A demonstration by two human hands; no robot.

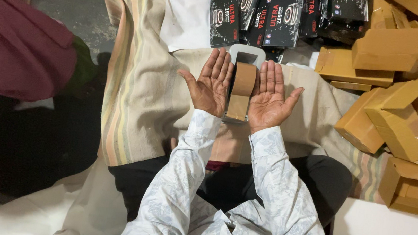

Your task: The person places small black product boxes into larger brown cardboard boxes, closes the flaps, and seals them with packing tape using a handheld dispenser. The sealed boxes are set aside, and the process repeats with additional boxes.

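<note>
My left hand (210, 83) and my right hand (272, 94) lie palm up, fingers straight, side by side over a beige striped cloth (134, 94). Between them stands a grey tape dispenser (242, 82) loaded with a roll of brown packing tape. The inner edges of both hands are close against its sides, but neither hand grips it. My sleeves are white with a pale pattern. I sit cross-legged in dark trousers.
Several black product boxes (277, 13) lie just beyond the dispenser on a white sheet (191, 12). A heap of brown cardboard cartons (400, 117) fills the right side. A maroon cloth bundle (14, 45) lies at the left on a dark floor.
</note>
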